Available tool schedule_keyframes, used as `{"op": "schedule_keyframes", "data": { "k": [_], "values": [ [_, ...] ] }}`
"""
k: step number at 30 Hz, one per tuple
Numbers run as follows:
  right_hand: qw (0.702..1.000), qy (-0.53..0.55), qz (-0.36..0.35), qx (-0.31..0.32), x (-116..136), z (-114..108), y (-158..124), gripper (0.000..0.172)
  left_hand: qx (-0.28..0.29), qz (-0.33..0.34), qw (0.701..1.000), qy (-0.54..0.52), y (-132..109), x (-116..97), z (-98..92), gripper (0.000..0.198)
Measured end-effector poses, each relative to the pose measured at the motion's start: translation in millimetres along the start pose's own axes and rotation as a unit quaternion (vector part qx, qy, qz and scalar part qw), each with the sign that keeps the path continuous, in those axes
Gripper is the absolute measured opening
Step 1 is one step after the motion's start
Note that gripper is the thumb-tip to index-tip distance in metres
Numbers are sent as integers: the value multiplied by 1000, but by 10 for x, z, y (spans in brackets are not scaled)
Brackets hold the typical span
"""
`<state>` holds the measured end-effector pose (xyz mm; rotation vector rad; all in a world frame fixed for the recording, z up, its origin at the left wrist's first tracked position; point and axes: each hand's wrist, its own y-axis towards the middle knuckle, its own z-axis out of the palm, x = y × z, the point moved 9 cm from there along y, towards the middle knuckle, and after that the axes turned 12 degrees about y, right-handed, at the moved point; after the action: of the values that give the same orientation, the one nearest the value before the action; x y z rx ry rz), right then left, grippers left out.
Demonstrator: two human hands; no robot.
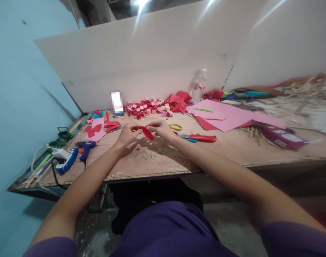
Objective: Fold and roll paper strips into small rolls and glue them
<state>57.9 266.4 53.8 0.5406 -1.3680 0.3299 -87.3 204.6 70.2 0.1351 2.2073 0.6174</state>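
Both my hands meet over the middle of the wooden table (157, 160) and pinch one small red paper piece (147, 133) between them. My left hand (128, 133) grips its left end with closed fingers. My right hand (160, 129) holds the right end, fingers curled round it. The piece hangs a little above the tabletop. Just right of my right hand lie a yellow ring (175, 126) and red-handled scissors (201, 137).
A heap of small red and pink folded blocks (148, 107) lies behind my hands, beside a phone (116, 103). Pink and red paper sheets (227, 116) spread to the right near a plastic bottle (199, 85). A blue glue gun (85, 148) and cables sit at the left edge. Wooden sticks (304, 98) fill the far right.
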Motion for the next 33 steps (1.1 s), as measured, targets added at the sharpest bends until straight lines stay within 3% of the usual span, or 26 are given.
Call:
{"op": "schedule_keyframes", "data": {
  "k": [4, 8, 18, 29, 33],
  "values": [
    [1000, 6, 2, -6, -12, -18, -4, 8, 15, 3, 1000, 24, -16, -59, 27, 9],
    [999, 41, 20, 6, -62, 22, -14, 8, -10, 4, 999, 48, -37, -98, 2, 10],
    [979, 166, 116, 31, -257, 94, -24, 7, -30, 9, 999, 39, -47, -84, -49, 10],
    [972, 212, 99, 31, -252, 111, -6, 9, -62, 138, 979, 140, -99, -355, -90, 11],
    [971, 219, 95, 31, -258, 77, 15, 6, -62, 170, 972, 148, -123, -418, -112, 3]
  ]
}}
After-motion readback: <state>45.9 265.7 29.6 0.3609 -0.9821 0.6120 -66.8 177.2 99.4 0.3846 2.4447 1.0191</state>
